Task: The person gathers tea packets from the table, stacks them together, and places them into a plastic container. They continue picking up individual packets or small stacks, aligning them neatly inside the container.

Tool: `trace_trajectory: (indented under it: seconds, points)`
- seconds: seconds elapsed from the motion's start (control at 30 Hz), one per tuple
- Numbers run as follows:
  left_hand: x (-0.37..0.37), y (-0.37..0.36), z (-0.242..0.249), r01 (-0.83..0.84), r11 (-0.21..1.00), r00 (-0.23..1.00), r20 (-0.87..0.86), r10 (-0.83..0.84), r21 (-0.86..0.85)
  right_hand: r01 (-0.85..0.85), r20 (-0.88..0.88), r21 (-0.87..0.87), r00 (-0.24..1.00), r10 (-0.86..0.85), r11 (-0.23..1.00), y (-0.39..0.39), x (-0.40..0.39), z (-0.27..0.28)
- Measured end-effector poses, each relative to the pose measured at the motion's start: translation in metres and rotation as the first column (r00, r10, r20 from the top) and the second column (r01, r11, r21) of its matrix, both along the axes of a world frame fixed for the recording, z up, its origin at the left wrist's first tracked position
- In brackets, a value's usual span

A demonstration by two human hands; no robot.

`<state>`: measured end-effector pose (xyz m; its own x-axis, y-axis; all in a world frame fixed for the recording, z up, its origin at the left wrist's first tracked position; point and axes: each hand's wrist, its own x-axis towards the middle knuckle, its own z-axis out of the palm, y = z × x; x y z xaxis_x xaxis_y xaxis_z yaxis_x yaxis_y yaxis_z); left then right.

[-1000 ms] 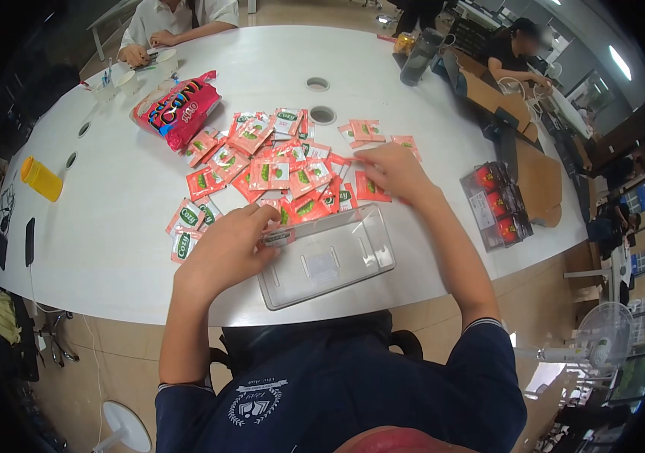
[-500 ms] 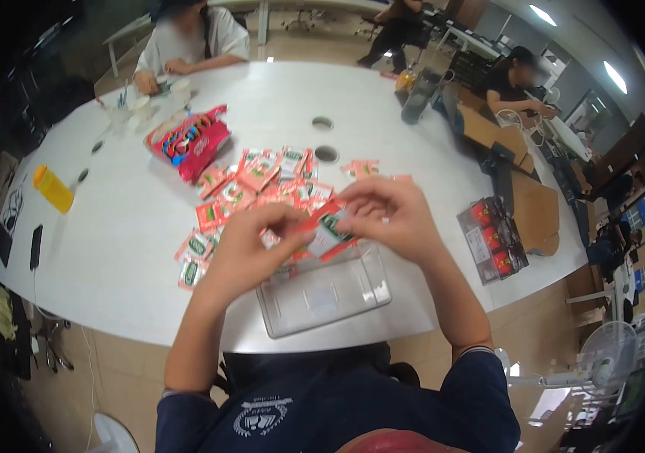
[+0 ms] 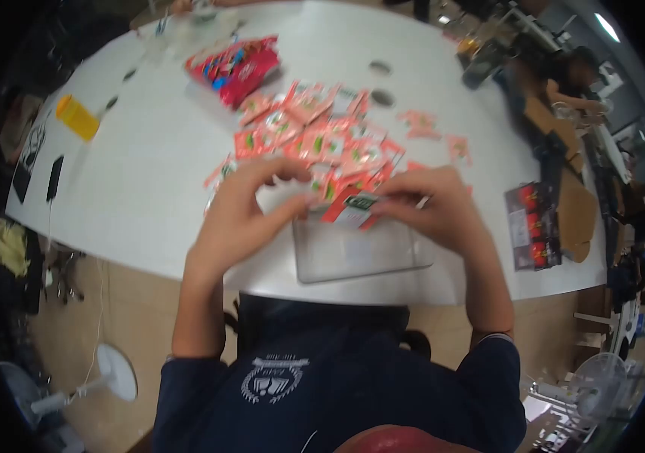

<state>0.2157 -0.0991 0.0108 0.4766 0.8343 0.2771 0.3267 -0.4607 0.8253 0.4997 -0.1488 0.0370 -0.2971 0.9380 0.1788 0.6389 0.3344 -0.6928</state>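
Between thumb and fingers, my right hand [image 3: 439, 208] pinches a small red and white sachet [image 3: 349, 214] with a green label. My left hand [image 3: 247, 219] is just left of that sachet, thumb and fingers curved apart with nothing between them. Below the sachet, a clear plastic tray [image 3: 321, 263] rests near the table edge, partly covered by my right hand. Beyond my hands spreads a heap of similar sachets [image 3: 322, 143], some hidden by the left hand. A few loose sachets [image 3: 419, 123] lie to its right.
A red candy bag [image 3: 250, 75] lies behind the heap. To the left are a yellow bottle [image 3: 77, 118] and a phone [image 3: 55, 178]. On the right sit a pack of red items [image 3: 532, 226] and an open cardboard box [image 3: 575, 215]. Other people are around the table.
The camera view has tipped down and shifted left, so the table things appear higher and further right. My left fingers have come away from the sachet; the right hand still holds it, lower over the tray.
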Motion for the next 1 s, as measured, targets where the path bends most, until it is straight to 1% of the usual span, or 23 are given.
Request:
trace_trajectory:
  seconds: [0.03,0.1,0.13,0.23,0.33,0.37,0.43,0.47,0.53,0.6,0.67,0.77,0.83,0.87,0.9,0.93,1.0]
  points:
    - [-0.005,-0.001,-0.004,-0.020,0.999,1.000,0.012,0.021,-0.028,-0.007,0.072,-0.024,0.997,0.009,1.000,0.000,-0.001,0.002]
    - [-0.007,0.001,-0.007,-0.043,0.998,0.997,0.055,0.046,-0.042,-0.077,0.141,-0.030,0.987,0.081,0.997,-0.001,-0.007,-0.010]
    - [-0.009,-0.001,-0.008,-0.004,0.999,1.000,0.009,0.004,-0.041,-0.104,0.178,-0.029,0.978,0.108,0.994,-0.002,-0.009,-0.016]
    - [-0.004,-0.008,-0.013,0.092,0.992,0.989,-0.127,-0.081,0.084,-0.169,0.323,0.227,0.942,0.090,0.959,0.002,-0.024,-0.044]
    - [0.004,-0.007,-0.027,0.145,0.974,0.966,-0.240,-0.101,0.172,-0.230,0.464,0.380,0.885,0.031,0.896,0.007,-0.039,-0.066]
    - [0.007,-0.007,-0.026,0.141,0.977,0.954,-0.284,-0.092,0.158,-0.257,0.502,0.425,0.865,0.010,0.868,0.009,-0.043,-0.070]
    - [0.012,-0.009,-0.023,0.127,0.984,0.926,-0.371,-0.071,0.128,-0.252,0.531,0.470,0.846,-0.043,0.846,0.008,-0.047,-0.073]
    - [0.015,-0.010,-0.025,0.120,0.981,0.923,-0.381,-0.055,0.150,-0.249,0.543,0.492,0.837,-0.070,0.834,0.008,-0.048,-0.074]
    - [0.020,-0.012,-0.031,0.114,0.974,0.918,-0.396,-0.027,0.197,-0.213,0.551,0.465,0.829,-0.093,0.859,0.010,-0.049,-0.075]
    - [0.022,-0.012,-0.031,0.103,0.972,0.882,-0.470,0.009,0.212,-0.181,0.547,0.441,0.831,-0.104,0.879,0.009,-0.050,-0.073]
    - [0.031,-0.010,-0.031,0.111,0.966,0.864,-0.503,0.021,0.232,-0.143,0.547,0.424,0.828,-0.127,0.894,0.007,-0.042,-0.062]
    - [0.034,-0.009,-0.031,0.111,0.966,0.848,-0.529,0.030,0.233,-0.117,0.451,0.409,0.888,-0.089,0.905,0.005,-0.004,-0.044]
    - [0.034,-0.009,-0.028,0.116,0.969,0.824,-0.565,0.029,0.219,0.066,0.312,0.409,0.927,-0.207,0.910,0.011,0.036,-0.029]
    - [0.034,-0.008,-0.030,0.124,0.966,0.818,-0.574,0.030,0.227,0.218,0.325,0.151,0.910,-0.256,0.964,0.015,0.063,-0.021]
    - [0.034,-0.008,-0.030,0.125,0.966,0.828,-0.560,0.024,0.227,0.176,0.334,0.206,0.912,-0.239,0.963,0.020,0.090,-0.024]
    - [0.034,-0.008,-0.029,0.127,0.965,0.837,-0.547,0.019,0.228,0.135,0.341,0.260,0.913,-0.222,0.956,0.025,0.118,-0.041]
    - [0.034,-0.009,-0.023,0.134,0.966,0.853,-0.522,0.002,0.221,0.031,0.377,0.332,0.912,-0.163,0.943,0.025,0.138,-0.075]
